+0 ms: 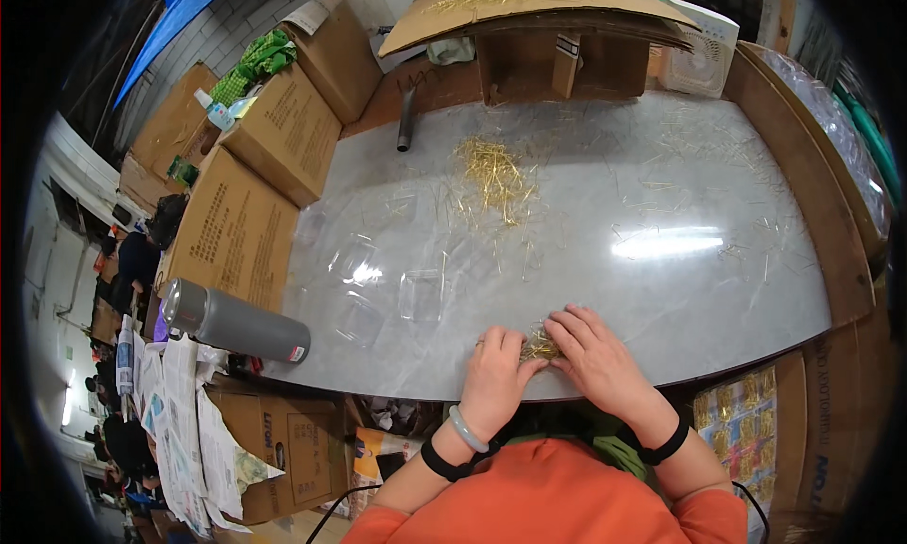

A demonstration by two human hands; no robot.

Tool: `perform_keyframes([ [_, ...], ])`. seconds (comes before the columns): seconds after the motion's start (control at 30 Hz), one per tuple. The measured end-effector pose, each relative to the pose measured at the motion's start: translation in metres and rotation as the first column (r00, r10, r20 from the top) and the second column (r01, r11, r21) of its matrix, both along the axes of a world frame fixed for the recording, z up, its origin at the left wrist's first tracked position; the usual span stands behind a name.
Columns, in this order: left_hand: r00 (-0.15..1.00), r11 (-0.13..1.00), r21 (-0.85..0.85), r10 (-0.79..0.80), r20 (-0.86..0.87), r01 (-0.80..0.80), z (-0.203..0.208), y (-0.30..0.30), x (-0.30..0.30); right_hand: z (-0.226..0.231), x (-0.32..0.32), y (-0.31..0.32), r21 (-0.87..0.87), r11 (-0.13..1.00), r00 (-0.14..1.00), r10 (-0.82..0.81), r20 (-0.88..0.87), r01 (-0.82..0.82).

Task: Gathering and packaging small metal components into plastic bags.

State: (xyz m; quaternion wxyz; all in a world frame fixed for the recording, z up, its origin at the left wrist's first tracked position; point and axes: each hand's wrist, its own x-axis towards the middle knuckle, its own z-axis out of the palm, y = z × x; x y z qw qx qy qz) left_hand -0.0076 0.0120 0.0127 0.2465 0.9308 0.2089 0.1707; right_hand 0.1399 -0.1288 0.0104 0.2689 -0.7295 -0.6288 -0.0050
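At the table's near edge my left hand (495, 366) and my right hand (588, 349) come together around a small bunch of thin gold wire pins (539, 344). The fingers of both are bent and closed against it from either side, and they hide part of it. Farther off, a loose heap of the same gold pins (493, 173) lies on the grey table (567, 251), with single pins scattered about. Left of my hands are several clear plastic boxes or trays (421, 295), hard to make out against the shine.
A grey bottle (241, 325) lies on its side at the table's left edge. Cardboard boxes (283, 133) line the left. At the back stand a cardboard shelf (567, 48) topped with gold pins, a dark tube (406, 120) and a white fan (697, 57). A cardboard wall (803, 166) borders the right.
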Motion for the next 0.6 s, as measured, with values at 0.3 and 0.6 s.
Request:
perform_keyframes([
  [0.3,0.989,0.989,0.053,-0.143,0.038,0.141,0.019,0.010,-0.010,0.002,0.006,-0.004,0.030,1.000,0.997,0.011,-0.076,-0.009],
  [0.6,0.993,0.992,-0.032,-0.120,0.002,0.120,0.013,0.007,0.002,0.001,0.017,-0.001,0.041,0.994,0.992,0.109,-0.070,-0.106],
])
